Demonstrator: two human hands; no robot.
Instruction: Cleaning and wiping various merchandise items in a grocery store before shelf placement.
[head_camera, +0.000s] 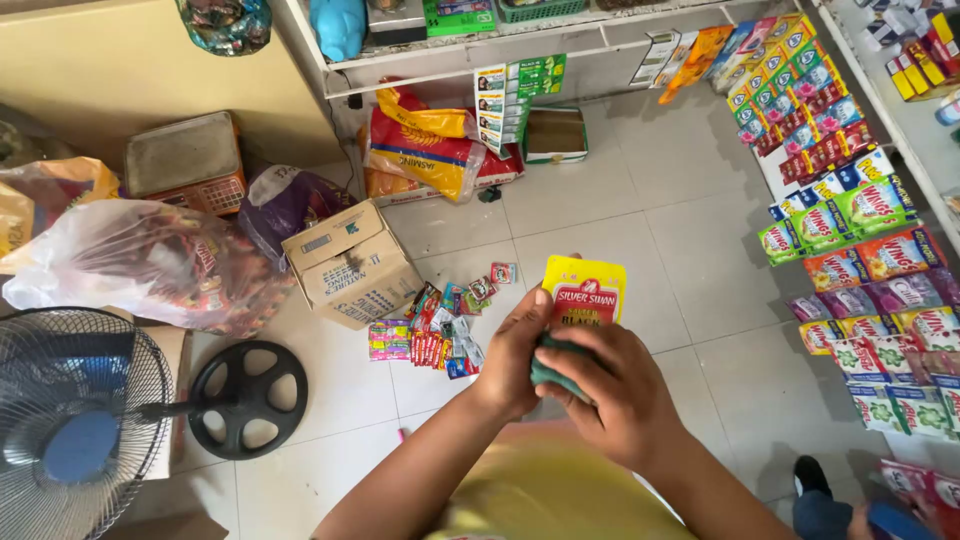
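The left hand (515, 360) pinches a yellow sachet (584, 292) upright above the tiled floor (620, 220) while the right hand (620, 395) closes on a green cloth (553, 368) at its base; wiping goes best with the pack steadied and strokes light

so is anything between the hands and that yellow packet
Nothing visible. The left hand holds the yellow packet at its lower edge, and the right hand presses a green cloth against its lower part, so both are already at it.
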